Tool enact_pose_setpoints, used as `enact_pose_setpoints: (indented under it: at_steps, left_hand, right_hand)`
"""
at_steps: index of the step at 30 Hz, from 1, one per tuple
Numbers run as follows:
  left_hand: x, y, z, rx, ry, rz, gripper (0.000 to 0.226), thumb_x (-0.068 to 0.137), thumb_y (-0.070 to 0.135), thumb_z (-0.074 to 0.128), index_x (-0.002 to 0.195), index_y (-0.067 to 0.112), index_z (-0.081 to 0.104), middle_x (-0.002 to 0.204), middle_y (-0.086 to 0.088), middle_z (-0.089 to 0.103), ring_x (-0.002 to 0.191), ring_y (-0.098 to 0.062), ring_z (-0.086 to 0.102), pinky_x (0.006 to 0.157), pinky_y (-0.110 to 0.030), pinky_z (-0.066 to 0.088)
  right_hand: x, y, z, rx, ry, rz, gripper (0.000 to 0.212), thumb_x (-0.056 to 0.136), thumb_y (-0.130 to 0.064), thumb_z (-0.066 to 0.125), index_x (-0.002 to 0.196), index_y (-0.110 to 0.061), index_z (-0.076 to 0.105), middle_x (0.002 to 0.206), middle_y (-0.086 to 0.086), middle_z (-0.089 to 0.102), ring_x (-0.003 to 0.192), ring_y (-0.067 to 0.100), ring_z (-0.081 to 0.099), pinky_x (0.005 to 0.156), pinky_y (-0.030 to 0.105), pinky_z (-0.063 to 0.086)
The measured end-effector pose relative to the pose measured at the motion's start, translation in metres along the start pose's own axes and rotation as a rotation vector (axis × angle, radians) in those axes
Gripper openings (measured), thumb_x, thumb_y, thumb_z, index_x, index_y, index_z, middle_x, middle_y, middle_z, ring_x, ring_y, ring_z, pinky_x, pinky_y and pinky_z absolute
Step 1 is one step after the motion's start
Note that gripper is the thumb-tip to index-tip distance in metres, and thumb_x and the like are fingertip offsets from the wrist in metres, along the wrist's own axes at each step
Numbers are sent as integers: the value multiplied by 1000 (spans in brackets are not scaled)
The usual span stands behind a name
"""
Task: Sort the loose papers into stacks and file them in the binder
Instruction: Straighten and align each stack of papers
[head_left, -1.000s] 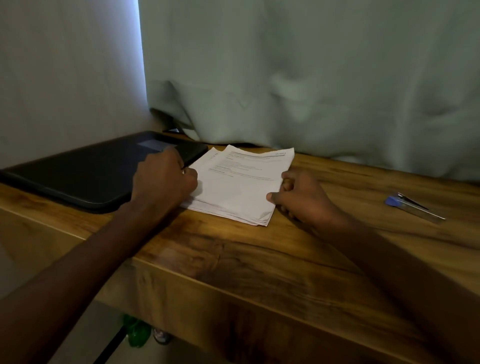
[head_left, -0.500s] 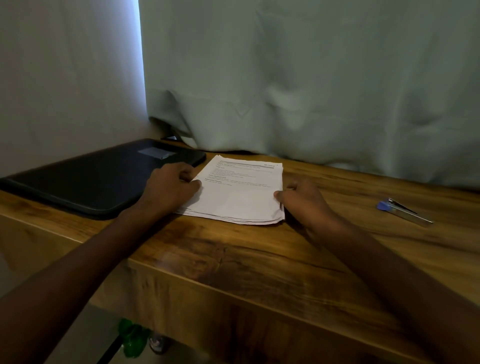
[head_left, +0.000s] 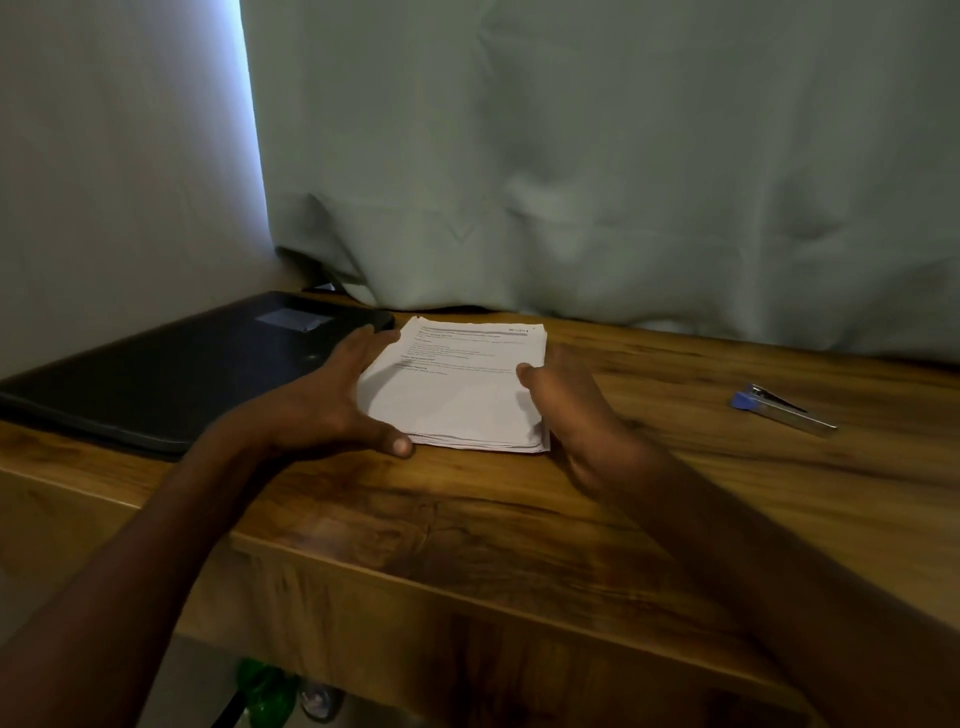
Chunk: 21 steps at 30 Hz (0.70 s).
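Observation:
A squared stack of white printed papers (head_left: 462, 389) lies flat on the wooden table (head_left: 519, 519), its text end pointing away from me. My left hand (head_left: 332, 400) is spread with straight fingers against the stack's left edge, its thumb at the near left corner. My right hand (head_left: 566, 410) stands on edge against the stack's right side, fingers extended. A black closed binder (head_left: 171, 374) lies flat to the left of the papers, next to the wall.
A blue and metal stapler (head_left: 784, 408) lies on the table at the right. A pale curtain (head_left: 597, 166) hangs along the back edge. Green bottles (head_left: 265, 693) stand on the floor under the table.
The skewed papers are now squared and turned straight toward me. Both hands went from curled fists at the stack's sides to flat, straight fingers pressing its left and right edges.

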<state>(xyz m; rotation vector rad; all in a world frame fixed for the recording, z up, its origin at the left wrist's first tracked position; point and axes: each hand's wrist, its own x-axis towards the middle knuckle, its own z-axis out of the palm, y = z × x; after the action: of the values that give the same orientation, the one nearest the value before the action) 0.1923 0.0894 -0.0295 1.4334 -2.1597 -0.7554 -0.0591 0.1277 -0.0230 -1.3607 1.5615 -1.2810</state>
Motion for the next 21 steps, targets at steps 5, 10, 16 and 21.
enact_pose_setpoints:
  at_steps: [5, 10, 16, 21]
  left_hand:
    - [1, -1, 3, 32, 83, -7, 118, 58, 54, 88, 155, 47, 21, 167, 11, 10, 151, -27, 22, 120, -48, 29]
    - [-1, -2, 5, -20, 202, 57, 104, 66, 42, 91, 152, 44, 31, 162, 6, 28, 144, -22, 33, 111, -41, 37]
    - [3, -11, 5, -18, 255, 78, 101, 68, 32, 93, 152, 36, 36, 159, 3, 33, 137, -18, 37, 102, -33, 38]
    - [0, -7, 12, 26, 322, 98, 99, 69, 29, 92, 152, 28, 38, 157, -1, 35, 133, -16, 39, 102, -31, 39]
  right_hand:
    - [-7, 9, 10, -285, -111, -44, 70, 104, -58, 37, 161, -22, 17, 167, -3, 24, 151, 28, 30, 122, 52, 26]
    - [-8, 10, 0, -315, -27, -82, 62, 107, -55, 34, 158, -21, 29, 163, 0, 35, 146, 26, 39, 121, 53, 29]
    - [-6, 21, 2, -561, -47, -139, 52, 109, -46, 32, 154, -20, 32, 161, -1, 38, 140, 27, 44, 118, 57, 28]
    - [-3, 29, 5, -703, -47, -196, 53, 108, -49, 33, 151, -18, 34, 156, 2, 46, 134, 27, 51, 117, 58, 30]
